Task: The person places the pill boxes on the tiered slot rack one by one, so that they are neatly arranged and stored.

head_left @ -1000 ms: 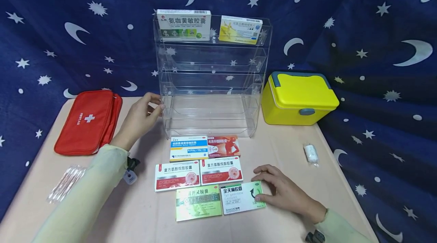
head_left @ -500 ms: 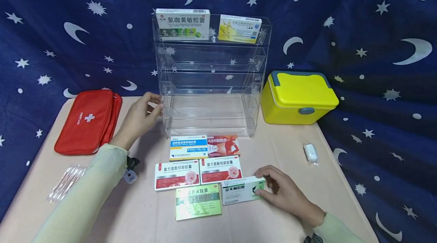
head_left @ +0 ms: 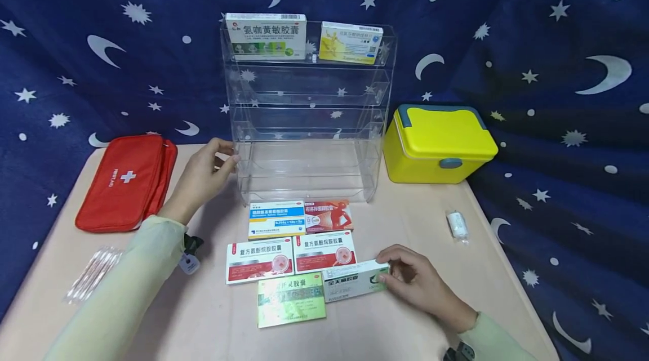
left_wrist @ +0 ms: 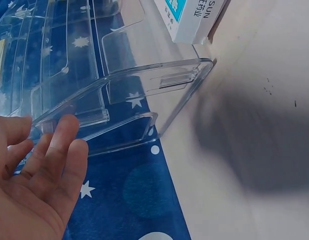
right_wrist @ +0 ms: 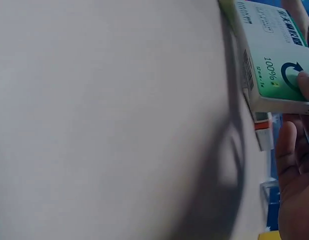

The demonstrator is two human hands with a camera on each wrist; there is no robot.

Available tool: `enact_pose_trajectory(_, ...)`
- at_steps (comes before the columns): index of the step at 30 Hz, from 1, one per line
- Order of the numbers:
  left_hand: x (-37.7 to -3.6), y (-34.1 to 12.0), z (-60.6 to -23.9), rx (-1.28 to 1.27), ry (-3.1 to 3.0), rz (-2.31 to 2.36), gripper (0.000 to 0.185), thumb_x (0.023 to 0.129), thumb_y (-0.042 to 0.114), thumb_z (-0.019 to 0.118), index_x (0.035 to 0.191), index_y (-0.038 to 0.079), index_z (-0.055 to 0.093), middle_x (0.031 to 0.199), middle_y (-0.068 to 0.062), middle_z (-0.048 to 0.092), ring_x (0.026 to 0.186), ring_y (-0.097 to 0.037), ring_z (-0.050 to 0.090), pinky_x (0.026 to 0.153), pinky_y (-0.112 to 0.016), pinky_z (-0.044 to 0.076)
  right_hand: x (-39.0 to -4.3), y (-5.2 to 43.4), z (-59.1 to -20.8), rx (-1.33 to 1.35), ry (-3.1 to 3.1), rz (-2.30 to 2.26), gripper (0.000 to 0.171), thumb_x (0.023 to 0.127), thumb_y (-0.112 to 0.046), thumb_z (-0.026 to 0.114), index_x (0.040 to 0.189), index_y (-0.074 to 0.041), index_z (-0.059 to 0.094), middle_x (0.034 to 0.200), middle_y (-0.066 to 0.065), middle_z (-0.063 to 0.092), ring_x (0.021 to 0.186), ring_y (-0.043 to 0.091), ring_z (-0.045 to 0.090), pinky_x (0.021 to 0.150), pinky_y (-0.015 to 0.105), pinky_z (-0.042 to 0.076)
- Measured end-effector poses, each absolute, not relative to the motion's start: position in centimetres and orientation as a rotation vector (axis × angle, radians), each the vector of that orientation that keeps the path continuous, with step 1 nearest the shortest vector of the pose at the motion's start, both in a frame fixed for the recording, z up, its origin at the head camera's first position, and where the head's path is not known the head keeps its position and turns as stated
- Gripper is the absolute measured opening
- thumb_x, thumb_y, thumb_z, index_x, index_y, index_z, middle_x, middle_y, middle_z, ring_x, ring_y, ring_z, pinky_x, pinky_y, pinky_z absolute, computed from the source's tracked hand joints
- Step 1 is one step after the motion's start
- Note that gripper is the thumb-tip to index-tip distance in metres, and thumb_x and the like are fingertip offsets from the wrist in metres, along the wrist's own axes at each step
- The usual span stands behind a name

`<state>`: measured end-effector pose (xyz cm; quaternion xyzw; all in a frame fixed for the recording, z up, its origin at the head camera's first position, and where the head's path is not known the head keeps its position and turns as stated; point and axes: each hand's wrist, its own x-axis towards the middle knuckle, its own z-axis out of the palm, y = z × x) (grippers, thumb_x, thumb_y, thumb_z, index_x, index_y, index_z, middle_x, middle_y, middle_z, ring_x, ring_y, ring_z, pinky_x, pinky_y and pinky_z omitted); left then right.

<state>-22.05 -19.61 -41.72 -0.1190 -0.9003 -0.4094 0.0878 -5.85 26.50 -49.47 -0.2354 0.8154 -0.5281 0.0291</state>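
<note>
We find the right hand (head_left: pixel 423 288) pinching a white-and-green cardboard box (head_left: pixel 352 284), well inside the right edge of the table (head_left: pixel 499 279): likely light, crushable, best held by its end

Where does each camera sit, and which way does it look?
Head: on the person's head, looking forward and down at a clear plastic tiered rack; left hand, right hand and pale green sleeves show.
Left wrist: on that wrist, looking at the rack's side; the left hand shows.
Right wrist: on that wrist, looking at a white-and-green cardboard box and pale tabletop; the right hand shows, probably part of the left too.
Shared: head and left wrist both see the rack.
</note>
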Motion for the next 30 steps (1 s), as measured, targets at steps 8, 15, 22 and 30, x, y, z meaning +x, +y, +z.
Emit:
enact_pose_trajectory(8, -22.1, -19.6, -41.8, -0.346, -2.692, -1.212, 0.031, 0.103, 0.016, 0.062, 0.130, 0.002, 0.055, 0.119, -0.016, 0.066, 0.086, -0.030, 0.071, 0.071, -0.046, 0.053, -10.0, 23.5, -43.9, -0.818, 2.500, -1.636, 0.034, 0.082, 0.011, 0.079, 0.110, -0.008, 0.071, 0.112, 0.006, 0.068, 0.086, 0.024, 0.057, 0.070, 0.032, 0.051)
enact_pose_trajectory(15, -21.8, -19.8, -41.7, -0.341, -2.702, -1.220, 0.032, 0.104, 0.018, 0.060, 0.131, 0.002, 0.055, 0.120, -0.015, 0.065, 0.086, -0.027, 0.071, 0.072, -0.044, 0.053, -15.8, 19.5, -39.3, -0.961, 2.528, -1.749, 0.031, 0.081, 0.017, 0.076, 0.108, 0.004, 0.069, 0.114, 0.016, 0.067, 0.090, 0.019, 0.058, 0.073, 0.028, 0.050)
enact_pose_trajectory(22, -21.6, -20.0, -41.6, -0.349, -2.701, -1.212, 0.032, 0.104, 0.018, 0.060, 0.131, 0.002, 0.055, 0.120, -0.016, 0.065, 0.086, -0.029, 0.071, 0.072, -0.045, 0.053, -21.5, 15.1, -35.9, -0.957, 2.561, -1.913, 0.029, 0.087, 0.011, 0.073, 0.114, 0.008, 0.066, 0.110, 0.019, 0.068, 0.083, 0.028, 0.061, 0.068, 0.032, 0.049)
enact_pose_trajectory(30, -21.9, -19.8, -41.7, -0.359, -2.692, -1.213, 0.032, 0.103, 0.016, 0.061, 0.131, 0.002, 0.055, 0.119, -0.015, 0.066, 0.085, -0.028, 0.071, 0.073, -0.045, 0.053, -26.3, 12.1, -31.0, -0.866, 2.626, -1.997, 0.028, 0.092, 0.001, 0.074, 0.118, 0.004, 0.066, 0.106, 0.010, 0.069, 0.092, 0.028, 0.066, 0.072, 0.029, 0.052)
